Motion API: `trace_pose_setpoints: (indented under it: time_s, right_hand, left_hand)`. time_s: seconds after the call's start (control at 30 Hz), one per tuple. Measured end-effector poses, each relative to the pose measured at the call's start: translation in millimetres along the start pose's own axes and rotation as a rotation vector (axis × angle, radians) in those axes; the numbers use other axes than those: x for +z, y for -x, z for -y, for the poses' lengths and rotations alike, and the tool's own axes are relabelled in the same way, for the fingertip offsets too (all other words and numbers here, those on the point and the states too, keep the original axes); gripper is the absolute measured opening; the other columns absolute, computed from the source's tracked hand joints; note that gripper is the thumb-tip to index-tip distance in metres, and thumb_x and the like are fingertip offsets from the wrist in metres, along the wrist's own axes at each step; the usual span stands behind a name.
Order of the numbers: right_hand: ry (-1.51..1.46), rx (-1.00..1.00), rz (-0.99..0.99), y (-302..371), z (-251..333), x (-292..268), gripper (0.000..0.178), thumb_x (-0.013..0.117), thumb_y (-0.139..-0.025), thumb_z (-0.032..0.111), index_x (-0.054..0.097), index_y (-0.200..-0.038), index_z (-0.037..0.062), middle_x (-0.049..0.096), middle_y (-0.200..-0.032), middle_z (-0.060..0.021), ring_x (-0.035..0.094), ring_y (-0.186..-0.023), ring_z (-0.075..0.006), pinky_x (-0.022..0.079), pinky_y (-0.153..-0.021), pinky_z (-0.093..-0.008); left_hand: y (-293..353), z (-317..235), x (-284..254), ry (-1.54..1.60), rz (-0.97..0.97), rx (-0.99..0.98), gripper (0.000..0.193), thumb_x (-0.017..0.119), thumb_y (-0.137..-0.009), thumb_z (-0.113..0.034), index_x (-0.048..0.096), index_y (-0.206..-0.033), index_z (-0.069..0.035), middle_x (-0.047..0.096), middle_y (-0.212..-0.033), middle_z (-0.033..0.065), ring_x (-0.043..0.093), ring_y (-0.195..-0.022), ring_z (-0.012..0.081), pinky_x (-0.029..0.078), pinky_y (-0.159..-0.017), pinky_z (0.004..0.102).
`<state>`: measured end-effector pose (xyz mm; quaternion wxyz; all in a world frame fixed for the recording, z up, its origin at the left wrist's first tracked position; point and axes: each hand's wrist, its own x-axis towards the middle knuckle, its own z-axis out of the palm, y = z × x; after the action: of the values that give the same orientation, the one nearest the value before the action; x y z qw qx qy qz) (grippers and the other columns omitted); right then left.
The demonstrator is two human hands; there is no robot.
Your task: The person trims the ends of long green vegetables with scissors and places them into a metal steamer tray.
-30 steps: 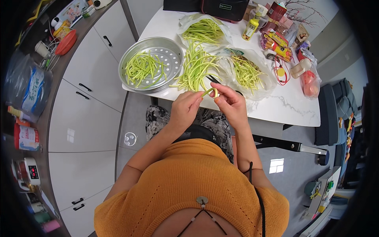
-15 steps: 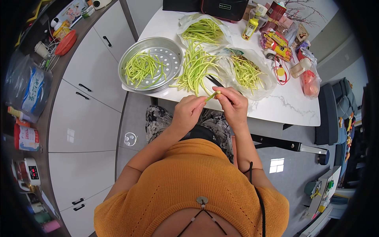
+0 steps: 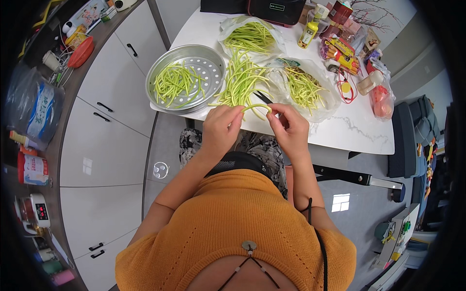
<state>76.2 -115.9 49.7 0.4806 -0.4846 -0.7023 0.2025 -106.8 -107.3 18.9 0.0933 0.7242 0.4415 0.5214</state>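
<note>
Between my two hands a single garlic scape (image 3: 256,105) arches, light green and thin. My left hand (image 3: 221,127) pinches one end of it, and my right hand (image 3: 291,126) grips the other with thumb and fingers. Just beyond them a loose pile of garlic scapes (image 3: 240,80) lies on the white table. To the left, a round metal steamer pan (image 3: 209,68) with a perforated bottom holds shorter cut pieces (image 3: 175,83). On the right an opened plastic bag (image 3: 330,99) holds trimmed-looking pale stems and brownish bits (image 3: 303,89). A dark pointed tool (image 3: 263,97), partly hidden, lies beside the pile.
Another plastic bag (image 3: 279,41) of scapes sits behind the pile. Toward the back right stand a yellow bottle (image 3: 307,35), packaged food (image 3: 342,54) and a bag of reddish things (image 3: 382,103). White cabinets (image 3: 104,150) run along the left, and the table's edge is in front of my lap.
My hands have moved apart, the left one leftward and slightly up. A longer, bent stretch of the scape now shows between them.
</note>
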Motion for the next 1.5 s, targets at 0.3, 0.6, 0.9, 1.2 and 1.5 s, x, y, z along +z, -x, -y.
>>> trace_pose_setpoints:
  time_s: [0.3, 0.6, 0.9, 1.2, 1.5]
  right_hand:
    - [0.412, -0.129, -0.076, -0.2, -4.5, 14.2, 0.015, 0.067, -0.078, 0.012, 0.061, -0.092, 0.0093, 0.060, -0.076, -0.0062, 0.059, -0.060, -0.0240, 0.046, -0.053, -0.0330]
    - [0.441, -0.230, -0.056, -0.3, -8.4, 15.3, 0.011, 0.069, -0.078, 0.017, 0.062, -0.080, 0.0083, 0.059, -0.074, -0.0048, 0.059, -0.060, -0.0240, 0.046, -0.052, -0.0335]
    - [0.476, -0.251, -0.032, -0.6, -10.5, 18.0, 0.009, 0.068, -0.078, 0.014, 0.062, -0.081, 0.0073, 0.059, -0.074, -0.0061, 0.059, -0.062, -0.0249, 0.046, -0.053, -0.0336]
    - [-0.100, -0.252, 0.233, -5.4, -7.2, 7.9, 0.011, 0.066, -0.078, 0.004, 0.065, -0.089, 0.0021, 0.062, -0.079, -0.0101, 0.060, -0.064, -0.0232, 0.047, -0.059, -0.0283]
    - [-0.135, 0.036, 0.104, -3.8, -7.9, 8.5, 0.011, 0.068, -0.078, 0.003, 0.064, -0.087, 0.0021, 0.062, -0.074, -0.0037, 0.051, -0.054, -0.0083, 0.042, -0.051, -0.0224]
  left_hand:
    - [-11.7, -12.7, -8.8, -0.216, -0.018, 0.146, 0.017, 0.067, -0.073, -0.002, 0.067, -0.091, -0.004, 0.057, -0.073, 0.0060, 0.055, -0.068, 0.0239, 0.043, -0.065, 0.0346]
    - [-13.3, -10.0, -9.3, -0.217, -0.006, 0.144, 0.015, 0.067, -0.074, -0.003, 0.067, -0.090, -0.004, 0.057, -0.074, 0.0066, 0.055, -0.068, 0.0252, 0.043, -0.065, 0.0351]
    - [-11.6, -9.9, -9.7, -0.173, 0.019, 0.116, 0.014, 0.066, -0.075, -0.003, 0.067, -0.089, -0.004, 0.057, -0.072, 0.0077, 0.055, -0.067, 0.0254, 0.043, -0.063, 0.0338]
    - [-20.1, 20.0, -19.4, 0.376, 0.209, -0.228, 0.015, 0.060, -0.084, -0.005, 0.068, -0.097, -0.002, 0.058, -0.077, 0.0044, 0.053, -0.070, 0.0120, 0.041, -0.064, 0.0235]
    - [-11.9, 28.9, -9.7, 0.787, 0.368, -0.494, 0.020, 0.057, -0.089, -0.013, 0.066, -0.098, 0.002, 0.061, -0.081, 0.0023, 0.053, -0.073, 0.0092, 0.043, -0.069, 0.0225]
